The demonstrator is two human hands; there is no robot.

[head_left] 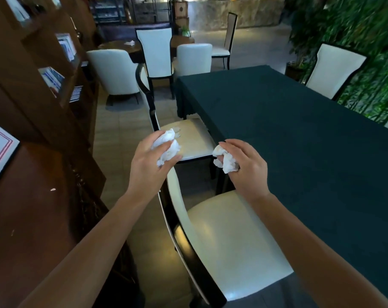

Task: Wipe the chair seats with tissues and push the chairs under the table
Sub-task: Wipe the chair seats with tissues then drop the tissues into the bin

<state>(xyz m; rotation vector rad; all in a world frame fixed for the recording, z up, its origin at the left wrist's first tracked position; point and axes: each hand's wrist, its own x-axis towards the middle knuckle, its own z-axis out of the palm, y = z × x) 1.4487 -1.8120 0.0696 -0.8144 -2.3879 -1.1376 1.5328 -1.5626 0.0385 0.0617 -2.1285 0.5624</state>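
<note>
Head view looks down over two bare forearms held out above the near white cushioned chair with a black frame (230, 247), whose glossy seat sits pulled out from the long table draped in dark green cloth (299, 134). Left hand (149, 160) has its fingers curled round a crumpled white tissue (167, 146), thumb pressing it into the palm; right hand (244, 165) likewise bunches a second crumpled white tissue (225, 162) under bent fingers. Both wads hang in the air above the gap between the near chair and the second white black-framed chair (186, 138) further along the same table edge, touching neither seat. Holding one wad in each hand probably lets either hand wipe without passing anything across. The second chair's seat also stands out from the table, with what looks like a faint smear or glare near its back edge; I cannot tell which. By my reading, wiping is about to start and no chair on this side is pushed in yet. A dark wooden bookshelf (44, 90) runs close along the left, so the aisle is narrow and the chairs need pushing straight toward the table
</note>
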